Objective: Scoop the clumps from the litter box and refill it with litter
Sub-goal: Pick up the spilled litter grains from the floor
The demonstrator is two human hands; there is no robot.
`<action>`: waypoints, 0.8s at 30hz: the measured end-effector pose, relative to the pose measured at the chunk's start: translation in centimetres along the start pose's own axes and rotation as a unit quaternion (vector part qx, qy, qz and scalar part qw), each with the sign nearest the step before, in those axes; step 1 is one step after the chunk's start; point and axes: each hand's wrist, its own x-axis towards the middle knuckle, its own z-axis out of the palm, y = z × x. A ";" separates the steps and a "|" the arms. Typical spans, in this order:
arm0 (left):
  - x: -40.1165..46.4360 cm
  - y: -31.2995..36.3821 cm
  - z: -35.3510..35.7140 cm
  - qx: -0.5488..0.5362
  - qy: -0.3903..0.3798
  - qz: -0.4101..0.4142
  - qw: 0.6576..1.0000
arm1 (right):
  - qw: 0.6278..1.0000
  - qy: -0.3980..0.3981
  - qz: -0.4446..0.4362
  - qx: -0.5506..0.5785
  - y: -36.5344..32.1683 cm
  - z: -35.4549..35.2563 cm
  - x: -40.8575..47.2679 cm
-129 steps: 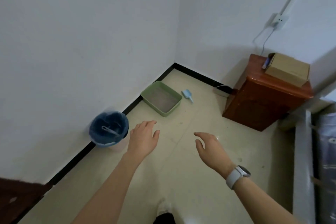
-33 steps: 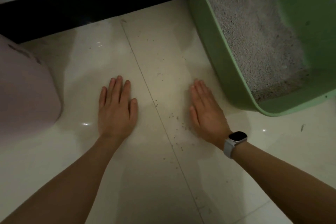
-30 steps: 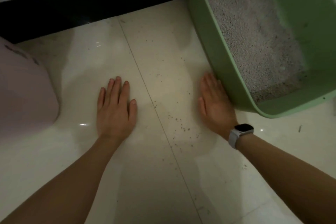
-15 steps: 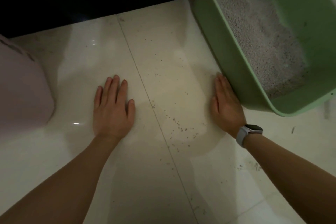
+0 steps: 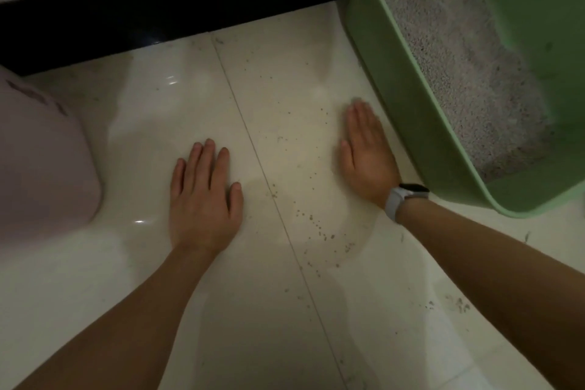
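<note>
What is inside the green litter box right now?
The green litter box holds grey litter, heaped against the near wall, with bare green floor at the far side. No clear clumps or scoop show; anything buried, or beyond the frame edge, cannot be seen.

Head camera looks steeply down, close over the floor [image 5: 285, 310].

I could read no text, label, brand or number anywhere. The watch [image 5: 408, 196] on my right wrist showed a dark face, and the dark marks on the pink bin [image 5: 41, 168] at my left were too blurred to make out.
</note>
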 end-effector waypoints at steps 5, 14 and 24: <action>0.1 0.0 0.0 0.002 0.004 0.002 1.000 | 0.998 -0.026 -0.063 -0.011 -2.1 0.3 2.3; 0.3 -0.2 0.2 0.014 0.002 0.006 1.000 | 0.999 0.021 0.028 0.003 -0.6 -0.4 6.6; 0.3 -0.1 -0.1 0.013 -0.012 0.002 1.000 | 0.999 0.015 -0.003 -0.044 -0.4 -1.4 6.3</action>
